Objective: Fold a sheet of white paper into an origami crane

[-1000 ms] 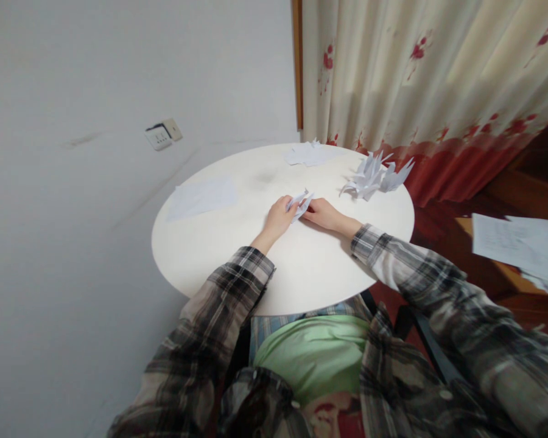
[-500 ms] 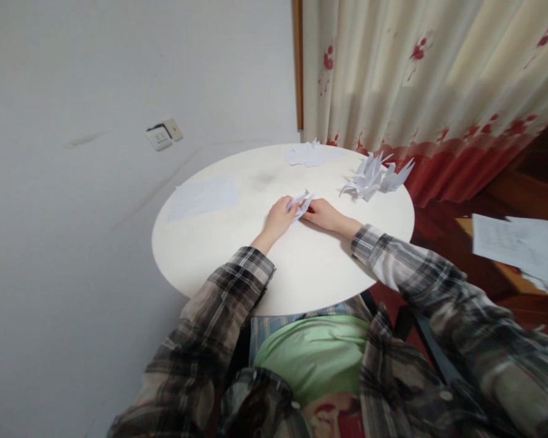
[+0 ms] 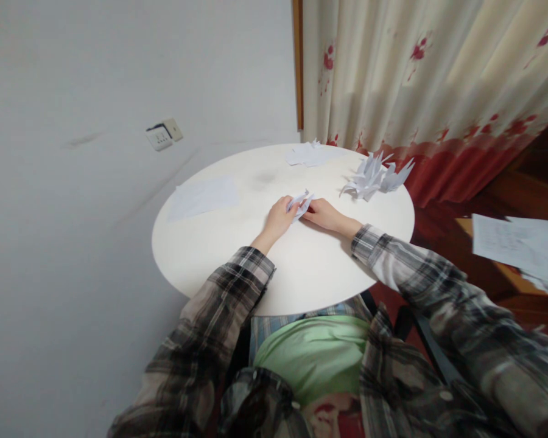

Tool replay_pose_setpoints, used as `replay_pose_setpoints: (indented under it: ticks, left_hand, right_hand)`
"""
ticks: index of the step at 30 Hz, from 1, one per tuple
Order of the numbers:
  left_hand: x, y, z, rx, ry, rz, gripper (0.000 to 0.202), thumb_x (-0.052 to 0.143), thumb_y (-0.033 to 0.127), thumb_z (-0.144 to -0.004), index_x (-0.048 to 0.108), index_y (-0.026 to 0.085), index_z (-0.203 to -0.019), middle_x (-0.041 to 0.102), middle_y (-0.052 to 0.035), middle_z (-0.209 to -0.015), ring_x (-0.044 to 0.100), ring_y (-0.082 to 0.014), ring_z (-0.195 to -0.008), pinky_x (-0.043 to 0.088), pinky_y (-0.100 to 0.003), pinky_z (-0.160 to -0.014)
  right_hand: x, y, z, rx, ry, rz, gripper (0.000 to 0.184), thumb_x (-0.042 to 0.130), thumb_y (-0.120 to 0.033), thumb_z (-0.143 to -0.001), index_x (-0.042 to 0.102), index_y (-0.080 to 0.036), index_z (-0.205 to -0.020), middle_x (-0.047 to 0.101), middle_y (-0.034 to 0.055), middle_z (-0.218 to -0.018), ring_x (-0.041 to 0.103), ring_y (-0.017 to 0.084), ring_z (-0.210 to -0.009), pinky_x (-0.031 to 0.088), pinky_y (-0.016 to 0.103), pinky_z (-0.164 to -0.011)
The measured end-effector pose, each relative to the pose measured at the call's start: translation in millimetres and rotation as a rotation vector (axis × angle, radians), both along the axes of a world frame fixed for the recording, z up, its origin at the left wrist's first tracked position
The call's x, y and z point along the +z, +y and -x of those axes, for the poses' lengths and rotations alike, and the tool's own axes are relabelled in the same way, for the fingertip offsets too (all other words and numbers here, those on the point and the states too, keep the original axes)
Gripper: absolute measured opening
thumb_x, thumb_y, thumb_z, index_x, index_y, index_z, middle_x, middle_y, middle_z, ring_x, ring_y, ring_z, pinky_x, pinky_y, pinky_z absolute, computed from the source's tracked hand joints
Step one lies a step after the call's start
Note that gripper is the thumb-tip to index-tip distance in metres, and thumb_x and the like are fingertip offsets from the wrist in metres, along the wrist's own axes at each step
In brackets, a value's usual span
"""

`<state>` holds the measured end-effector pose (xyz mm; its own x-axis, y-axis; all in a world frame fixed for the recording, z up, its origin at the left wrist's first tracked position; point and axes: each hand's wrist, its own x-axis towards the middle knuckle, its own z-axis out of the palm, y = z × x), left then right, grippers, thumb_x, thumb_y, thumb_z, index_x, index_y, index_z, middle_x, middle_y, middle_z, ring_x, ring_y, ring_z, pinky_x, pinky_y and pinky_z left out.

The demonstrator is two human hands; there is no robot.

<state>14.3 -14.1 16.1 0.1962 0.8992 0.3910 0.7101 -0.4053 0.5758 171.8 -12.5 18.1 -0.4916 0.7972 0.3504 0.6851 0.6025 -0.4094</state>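
Note:
A small folded white paper crane (image 3: 303, 207) is held low over the middle of the round white table (image 3: 301, 274). My left hand (image 3: 281, 216) grips its left side, with the thumb lying along the folds. From the right, the fingertips of my right hand (image 3: 323, 214) pinch its other edge. Two pointed tips of the paper stick up between my hands. Its underside is hidden by my fingers.
Several finished paper cranes (image 3: 369, 176) cluster at the table's right back edge. A flat white sheet (image 3: 204, 198) lies at the left, and paper scraps (image 3: 311, 154) lie at the back. Right of the table, printed papers (image 3: 520, 243) rest on a wooden surface.

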Motion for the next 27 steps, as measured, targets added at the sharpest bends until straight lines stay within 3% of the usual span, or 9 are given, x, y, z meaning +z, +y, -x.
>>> replay_pose_setpoints:
  ticks: [17,27]
  left_hand:
    - [1.9,-2.0,0.3,-0.018,0.063,-0.012,0.018,0.041,0.032,-0.086,0.053,0.019,-0.082,0.059,-0.0049,-0.087,0.052,-0.0174,-0.082,0.041,-0.032,-0.078]
    - [0.9,-3.3,0.8,-0.039,0.133,-0.022,0.023,0.039,0.037,-0.088,0.051,0.02,-0.08,0.057,-0.0043,-0.082,0.05,-0.0162,-0.076,0.039,-0.031,-0.072]
  right_hand:
    - [2.5,-2.0,0.5,-0.008,-0.017,0.011,0.021,0.048,-0.019,-0.083,0.066,-0.013,-0.092,0.069,0.0085,-0.091,0.059,0.016,-0.077,0.039,0.023,-0.072]
    - [3.7,-7.4,0.3,0.006,-0.069,0.018,0.022,0.047,-0.02,-0.084,0.066,-0.014,-0.093,0.069,0.0082,-0.09,0.059,0.015,-0.076,0.039,0.023,-0.072]
